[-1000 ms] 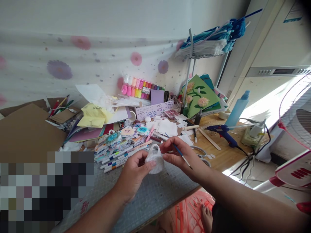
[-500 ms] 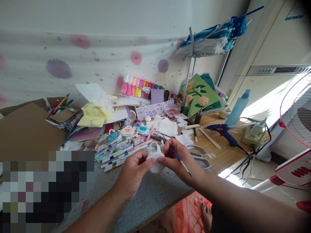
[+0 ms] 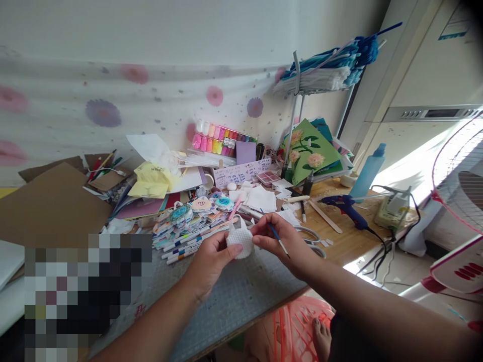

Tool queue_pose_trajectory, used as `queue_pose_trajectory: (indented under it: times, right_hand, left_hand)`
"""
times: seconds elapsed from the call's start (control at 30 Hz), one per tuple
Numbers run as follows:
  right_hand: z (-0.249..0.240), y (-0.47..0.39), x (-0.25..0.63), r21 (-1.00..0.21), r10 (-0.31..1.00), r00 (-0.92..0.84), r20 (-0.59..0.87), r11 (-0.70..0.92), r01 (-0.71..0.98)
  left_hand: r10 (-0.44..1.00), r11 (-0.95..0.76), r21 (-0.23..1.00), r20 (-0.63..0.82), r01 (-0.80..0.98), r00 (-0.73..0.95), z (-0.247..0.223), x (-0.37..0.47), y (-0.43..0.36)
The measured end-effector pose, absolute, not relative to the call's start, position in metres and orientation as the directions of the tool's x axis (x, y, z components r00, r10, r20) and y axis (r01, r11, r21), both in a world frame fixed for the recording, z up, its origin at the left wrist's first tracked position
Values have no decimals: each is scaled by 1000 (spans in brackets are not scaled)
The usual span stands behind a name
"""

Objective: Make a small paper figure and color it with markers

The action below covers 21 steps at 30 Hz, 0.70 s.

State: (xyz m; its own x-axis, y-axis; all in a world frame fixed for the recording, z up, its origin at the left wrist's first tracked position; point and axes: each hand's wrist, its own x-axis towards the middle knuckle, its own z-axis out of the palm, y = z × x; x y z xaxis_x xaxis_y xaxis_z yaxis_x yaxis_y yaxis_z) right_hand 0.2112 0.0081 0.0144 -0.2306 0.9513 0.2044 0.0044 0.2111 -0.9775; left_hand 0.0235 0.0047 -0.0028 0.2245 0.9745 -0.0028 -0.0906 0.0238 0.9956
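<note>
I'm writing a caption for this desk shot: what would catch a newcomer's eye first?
Front and centre, the left hand and right hand pinch a small white knitted piece over the grey cutting mat; the right also holds a thin blue brush. Behind them lies a heap of markers, with a row of bright clay packs against the flowered wall.

Both arms are bare, with no sleeves. The left hand (image 3: 209, 262) and right hand (image 3: 282, 243) wear no rings, watch or gloves. A bare foot (image 3: 320, 336) shows low down, beside dark clothing.
</note>
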Motion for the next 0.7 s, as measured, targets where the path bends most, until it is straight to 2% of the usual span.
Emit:
queue_pose_trajectory:
  times: [0.13,0.3,0.5,0.7]
  right_hand:
    - [13,15,227,-966,962,-174,208,230,115]
    - [12,6,239,-957,962,-161,220,245,157]
    - [14,-19,226,-966,928,-277,250,257,-14]
    - [20,-31,216,-953,918,-257,303,285,-105]
  left_hand:
    - [990,-26,997,36,-73,137,-5,21,11]
    - [997,-74,996,76,-50,24,0,23,9]
    - [998,-56,997,54,-62,-31,8,44,-32]
    - [996,-26,995,17,-101,-83,12,54,-68]
